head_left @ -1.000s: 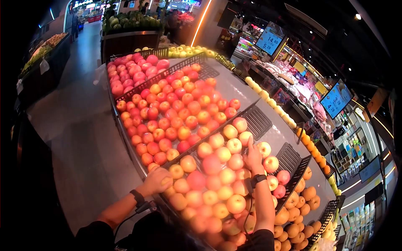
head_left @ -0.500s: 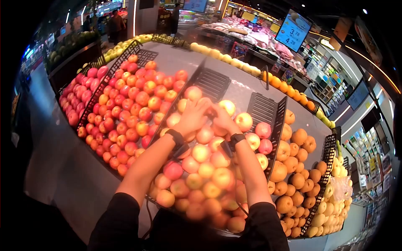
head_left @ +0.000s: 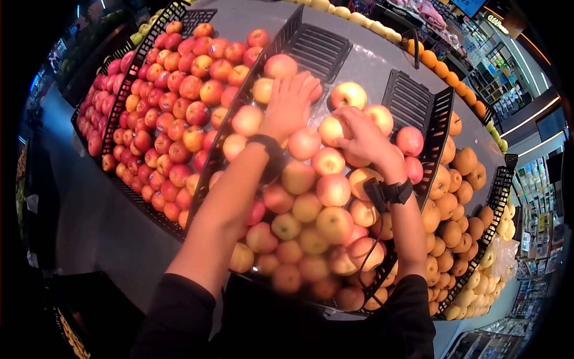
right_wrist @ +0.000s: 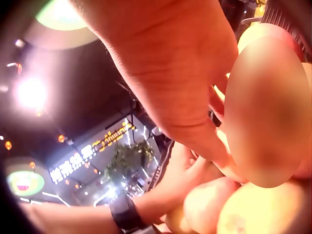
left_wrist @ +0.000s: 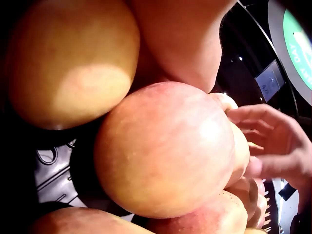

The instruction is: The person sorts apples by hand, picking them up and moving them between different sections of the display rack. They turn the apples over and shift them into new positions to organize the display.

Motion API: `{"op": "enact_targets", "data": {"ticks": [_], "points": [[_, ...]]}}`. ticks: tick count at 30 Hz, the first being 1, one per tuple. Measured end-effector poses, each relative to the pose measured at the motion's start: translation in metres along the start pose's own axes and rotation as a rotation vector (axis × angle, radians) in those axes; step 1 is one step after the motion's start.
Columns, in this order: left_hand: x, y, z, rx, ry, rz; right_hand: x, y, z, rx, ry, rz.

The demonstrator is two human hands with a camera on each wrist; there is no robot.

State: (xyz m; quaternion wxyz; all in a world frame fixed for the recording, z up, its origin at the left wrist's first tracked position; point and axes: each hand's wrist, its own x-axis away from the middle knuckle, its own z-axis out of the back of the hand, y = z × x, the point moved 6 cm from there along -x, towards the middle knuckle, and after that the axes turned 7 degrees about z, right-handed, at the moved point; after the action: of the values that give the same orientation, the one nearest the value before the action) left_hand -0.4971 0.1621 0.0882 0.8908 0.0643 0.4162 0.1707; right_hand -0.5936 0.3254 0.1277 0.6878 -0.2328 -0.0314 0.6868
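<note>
My left hand (head_left: 287, 109) lies with straight fingers over pale pink-yellow apples in the black crate, beside a reddish apple (head_left: 315, 91). Thumb and curled fingers of my right hand (head_left: 372, 142) hold a yellow-pink apple (head_left: 330, 131) at the pile's middle. In the left wrist view, a large apple (left_wrist: 165, 151) fills the centre, and the right hand (left_wrist: 285, 141) reaches round another behind it. The right wrist view shows the left hand (right_wrist: 183, 175) beyond the right hand's thumb side. Both wrists wear dark straps.
A crate of smaller red apples (head_left: 179, 102) stands to the left, divided off by a black slatted wall. Brown pears (head_left: 463, 161) lie right of another crate wall (head_left: 439, 137). Behind the pile are ridged black crate floors (head_left: 317, 51) and oranges (head_left: 429, 58) in a row.
The view has turned right and down. My left hand has come from the crate's near left edge to its far part; the hands, close together half a second ago, are now farther apart.
</note>
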Motion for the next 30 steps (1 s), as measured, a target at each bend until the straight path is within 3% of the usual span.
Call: {"op": "enact_targets", "data": {"ticks": [2, 5, 8, 10, 12, 15, 19, 22, 26, 30], "points": [[-0.001, -0.002, -0.002, -0.014, 0.004, -0.006, 0.006, 0.004, -0.012, 0.093, -0.016, 0.087], [-0.002, -0.003, -0.001, 0.016, 0.004, -0.014, -0.004, 0.012, -0.006, -0.042, -0.141, 0.012], [-0.002, -0.004, -0.004, 0.059, 0.006, -0.02, -0.01, 0.035, -0.009, -0.24, 0.013, 0.131], [-0.002, -0.004, -0.006, 0.06, -0.017, -0.026, -0.019, 0.03, -0.007, -0.233, -0.056, 0.017], [-0.002, -0.003, -0.008, 0.029, -0.022, -0.044, -0.028, 0.033, -0.011, -0.333, 0.142, 0.144], [-0.002, -0.003, -0.009, -0.008, 0.037, -0.091, -0.037, 0.031, -0.017, -0.157, 0.353, 0.198], [-0.003, -0.002, -0.009, 0.067, -0.005, -0.175, -0.045, 0.038, -0.023, -0.16, 0.344, -0.031], [-0.004, 0.0, -0.002, 0.179, -0.069, -0.226, -0.046, 0.037, -0.019, -0.303, 0.289, 0.023], [0.0, 0.005, -0.004, 0.231, -0.121, -0.272, -0.036, 0.025, -0.012, -0.173, -0.021, 0.121], [-0.003, 0.004, -0.003, 0.213, -0.168, -0.229, -0.01, 0.009, -0.012, -0.029, 0.037, 0.027]]}}
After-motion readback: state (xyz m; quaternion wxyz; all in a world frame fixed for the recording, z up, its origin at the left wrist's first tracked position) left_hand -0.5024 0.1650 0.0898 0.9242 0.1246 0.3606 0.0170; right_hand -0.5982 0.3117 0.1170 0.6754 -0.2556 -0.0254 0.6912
